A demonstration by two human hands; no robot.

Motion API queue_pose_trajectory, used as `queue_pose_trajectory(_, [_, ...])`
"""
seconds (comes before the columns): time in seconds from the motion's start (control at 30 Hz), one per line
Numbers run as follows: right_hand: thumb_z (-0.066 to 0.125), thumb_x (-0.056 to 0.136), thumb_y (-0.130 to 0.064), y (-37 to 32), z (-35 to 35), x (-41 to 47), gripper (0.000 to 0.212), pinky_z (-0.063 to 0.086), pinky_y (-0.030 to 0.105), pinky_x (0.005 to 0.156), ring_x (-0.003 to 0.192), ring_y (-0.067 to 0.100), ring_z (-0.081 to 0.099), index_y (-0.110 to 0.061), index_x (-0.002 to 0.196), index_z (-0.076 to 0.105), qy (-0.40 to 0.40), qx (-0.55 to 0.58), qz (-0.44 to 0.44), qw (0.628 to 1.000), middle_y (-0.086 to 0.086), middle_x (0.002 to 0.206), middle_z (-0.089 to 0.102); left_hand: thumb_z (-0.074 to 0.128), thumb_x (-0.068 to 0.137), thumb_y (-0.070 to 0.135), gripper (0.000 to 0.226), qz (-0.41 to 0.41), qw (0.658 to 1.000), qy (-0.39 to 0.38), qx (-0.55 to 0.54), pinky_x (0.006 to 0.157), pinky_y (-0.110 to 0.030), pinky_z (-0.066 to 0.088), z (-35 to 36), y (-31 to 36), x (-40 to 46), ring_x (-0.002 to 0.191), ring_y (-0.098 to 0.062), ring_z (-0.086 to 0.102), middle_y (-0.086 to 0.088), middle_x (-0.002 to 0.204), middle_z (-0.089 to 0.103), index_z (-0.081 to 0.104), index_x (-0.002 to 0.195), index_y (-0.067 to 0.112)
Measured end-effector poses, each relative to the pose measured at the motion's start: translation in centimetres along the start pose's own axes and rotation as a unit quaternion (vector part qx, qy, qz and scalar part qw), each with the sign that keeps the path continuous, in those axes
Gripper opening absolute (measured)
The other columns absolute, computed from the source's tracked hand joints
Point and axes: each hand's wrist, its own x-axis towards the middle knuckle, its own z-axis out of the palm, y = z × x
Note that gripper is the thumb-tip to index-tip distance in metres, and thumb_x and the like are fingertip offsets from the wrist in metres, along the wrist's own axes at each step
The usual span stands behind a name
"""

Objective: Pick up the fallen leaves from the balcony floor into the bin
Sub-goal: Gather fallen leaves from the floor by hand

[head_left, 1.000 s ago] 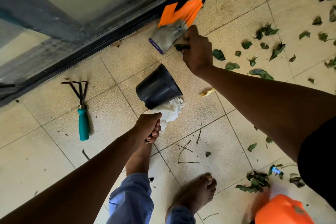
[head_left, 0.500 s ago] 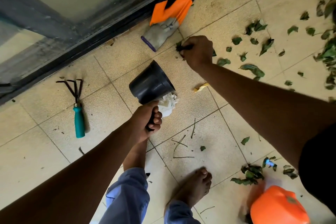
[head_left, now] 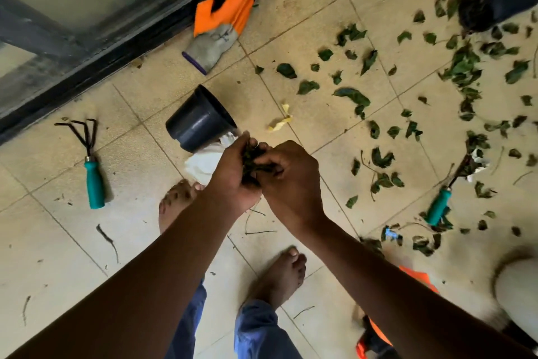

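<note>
Both hands meet mid-air. Left hand [head_left: 233,172] cups a wad of leaves [head_left: 252,161], fingers curled round it; right hand [head_left: 291,175] pinches the same wad. Black bin [head_left: 199,120] lies tipped just beyond the fingers. Loose leaves [head_left: 352,96] scatter further right. Light, limp, crumbly: gather by the bunch.

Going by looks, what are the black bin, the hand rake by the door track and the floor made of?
Black bin: probably plastic; smooth, thin-walled, with a dull sheen.
Hand rake: dark, bent metal-looking prongs; the teal handle looks like glossy plastic or painted wood, I cannot tell which.
Floor: beige tiles, likely ceramic, with a matte speckled surface and straight grout lines.
</note>
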Motion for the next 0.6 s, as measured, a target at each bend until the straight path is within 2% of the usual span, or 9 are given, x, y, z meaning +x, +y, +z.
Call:
queue_pose_trajectory(0.07, [0.067, 0.078, -0.008, 0.2, -0.5, -1.0, 0.017, 0.054, 0.030, 0.069, 0.079, 0.015, 0.064, -0.020, 0.087, 0.076, 0.023, -0.028, 0.008, 0.999, 0.000, 0.088, 0.063, 0.051, 0.104, 0.033, 0.037, 0.014, 1.000, 0.000, 0.020, 0.060, -0.023, 0.054, 0.4, -1.5, -0.4, 0.063, -0.014, 0.055, -0.002, 0.072, 0.051, 0.049, 0.071, 0.016])
queue_pose_trajectory(0.17, [0.065, 0.081, -0.011, 1.0, -1.3, -2.6, 0.016, 0.052, 0.034, 0.064, 0.075, 0.018, 0.061, -0.020, 0.091, 0.074, 0.049, -0.076, 0.013, 0.996, 0.000, 0.087, 0.061, 0.052, 0.103, 0.036, 0.040, 0.025, 0.997, -0.006, 0.077, 0.065, -0.027, 0.048, 1.0, -3.8, -1.4, 0.063, -0.015, 0.053, -0.002, 0.071, 0.051, 0.050, 0.069, 0.016])
queue_pose_trajectory(0.27, [0.064, 0.084, -0.016, 1.5, -2.2, -4.2, 0.006, 0.050, 0.035, 0.063, 0.074, 0.018, 0.059, -0.017, 0.090, 0.065, 0.072, -0.106, 0.016, 0.992, -0.001, 0.084, 0.061, 0.053, 0.102, 0.038, 0.041, 0.028, 0.992, -0.003, 0.121, 0.056, -0.025, 0.044, 1.2, -5.8, -2.5, 0.054, -0.016, 0.051, -0.001, 0.060, 0.045, 0.047, 0.067, 0.016])
queue_pose_trajectory(0.33, [0.064, 0.087, -0.017, 1.6, -2.8, -5.3, 0.004, 0.046, 0.031, 0.061, 0.074, 0.019, 0.058, -0.015, 0.087, 0.061, 0.075, -0.124, 0.007, 0.989, 0.000, 0.082, 0.061, 0.054, 0.100, 0.038, 0.042, 0.026, 0.991, 0.007, 0.132, 0.051, -0.021, 0.042, 1.3, -7.1, -3.0, 0.049, -0.015, 0.048, -0.001, 0.055, 0.041, 0.046, 0.064, 0.017])
queue_pose_trajectory(0.4, [0.063, 0.087, -0.015, 1.5, -3.6, -6.2, 0.004, 0.036, 0.026, 0.060, 0.074, 0.019, 0.058, -0.016, 0.084, 0.060, 0.042, -0.158, -0.005, 0.987, 0.000, 0.081, 0.060, 0.053, 0.100, 0.037, 0.048, 0.025, 0.990, 0.031, 0.137, 0.046, -0.019, 0.039, 0.9, -8.3, -3.1, 0.043, -0.013, 0.043, 0.001, 0.047, 0.038, 0.046, 0.056, 0.019])
queue_pose_trajectory(0.47, [0.062, 0.084, -0.012, 1.5, -4.5, -6.9, 0.011, 0.025, 0.018, 0.056, 0.075, 0.017, 0.057, -0.020, 0.080, 0.057, -0.026, -0.173, -0.012, 0.985, -0.004, 0.080, 0.055, 0.049, 0.101, 0.033, 0.057, 0.039, 0.989, 0.055, 0.130, 0.041, -0.016, 0.034, 0.3, -8.9, -3.0, 0.036, -0.011, 0.038, 0.003, 0.040, 0.035, 0.044, 0.046, 0.020])
queue_pose_trajectory(0.53, [0.060, 0.084, -0.009, 1.5, -5.0, -7.6, 0.013, 0.028, 0.012, 0.054, 0.078, 0.017, 0.058, -0.020, 0.082, 0.056, -0.095, -0.167, -0.023, 0.981, -0.005, 0.084, 0.053, 0.047, 0.102, 0.029, 0.060, 0.039, 0.990, 0.070, 0.114, 0.037, -0.013, 0.033, -0.2, -9.1, -2.9, 0.031, -0.010, 0.039, 0.004, 0.037, 0.036, 0.045, 0.043, 0.019])
queue_pose_trajectory(0.57, [0.060, 0.084, -0.006, 1.6, -5.2, -7.9, 0.011, 0.031, 0.011, 0.056, 0.079, 0.019, 0.060, -0.017, 0.088, 0.060, -0.117, -0.170, -0.040, 0.978, -0.002, 0.091, 0.056, 0.048, 0.101, 0.028, 0.059, 0.037, 0.990, 0.082, 0.109, 0.037, -0.012, 0.034, -0.3, -9.3, -2.9, 0.031, -0.010, 0.039, 0.004, 0.037, 0.037, 0.044, 0.044, 0.018])
queue_pose_trajectory(0.6, [0.061, 0.082, -0.002, 1.6, -5.3, -8.2, 0.019, 0.038, 0.013, 0.059, 0.079, 0.023, 0.062, -0.012, 0.098, 0.065, -0.131, -0.176, -0.054, 0.974, 0.002, 0.100, 0.058, 0.049, 0.101, 0.027, 0.056, 0.040, 0.988, 0.091, 0.120, 0.038, -0.011, 0.036, -0.2, -9.3, -2.9, 0.032, -0.009, 0.040, 0.005, 0.038, 0.037, 0.043, 0.046, 0.018])
